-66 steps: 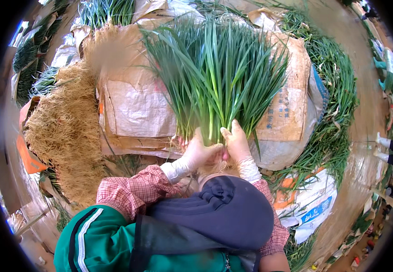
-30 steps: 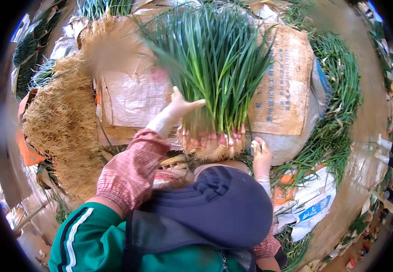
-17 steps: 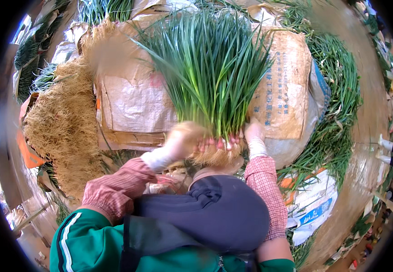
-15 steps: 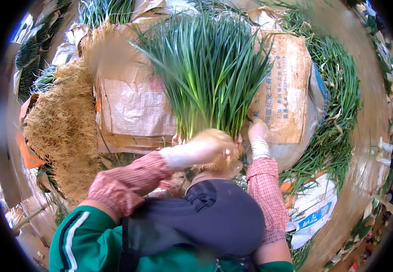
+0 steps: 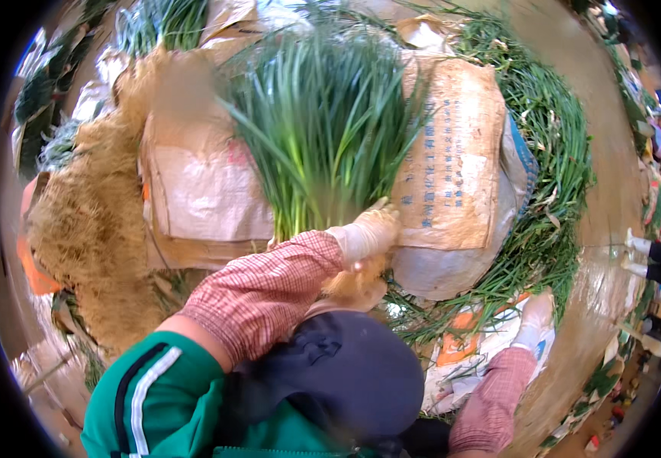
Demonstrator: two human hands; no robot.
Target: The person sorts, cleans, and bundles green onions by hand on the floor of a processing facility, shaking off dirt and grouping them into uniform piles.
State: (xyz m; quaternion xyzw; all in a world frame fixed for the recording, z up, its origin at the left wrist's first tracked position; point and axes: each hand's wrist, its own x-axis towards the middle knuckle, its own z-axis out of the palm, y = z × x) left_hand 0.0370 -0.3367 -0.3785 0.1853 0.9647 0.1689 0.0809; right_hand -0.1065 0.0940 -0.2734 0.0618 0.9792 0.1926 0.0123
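Firstly, we list the left hand (image 5: 372, 229), its back toward us, across the root end of a bunch of green onions (image 5: 323, 153). Its fingertips lie against the right edge of the stalks; how far the fingers are spread, or whether they have hold of any stalk, we cannot tell.

Item: the bunch, lying beyond this hand, leaves fanned away from it, bulbs mostly hidden behind hand and checked sleeve (image 5: 269, 294). Straw-coloured roots (image 5: 361, 282) show just below the hand.

Item: the right hand (image 5: 536, 313), well apart, to the right of and nearer than the left, over an orange-and-white sack (image 5: 483, 347). It is blurred; we cannot tell how far it is open or whether it holds anything.

Item: loose greens (image 5: 548, 191), heaped beyond the right hand and just beside it.

Item: a tan printed sack (image 5: 483, 175), between the bunch and those greens, beyond the left hand and to its right.

Item: a pale sack (image 5: 212, 198), left of the left hand, partly under the bunch.

Item: a large mass of dry roots (image 5: 86, 229), farther left of that hand.
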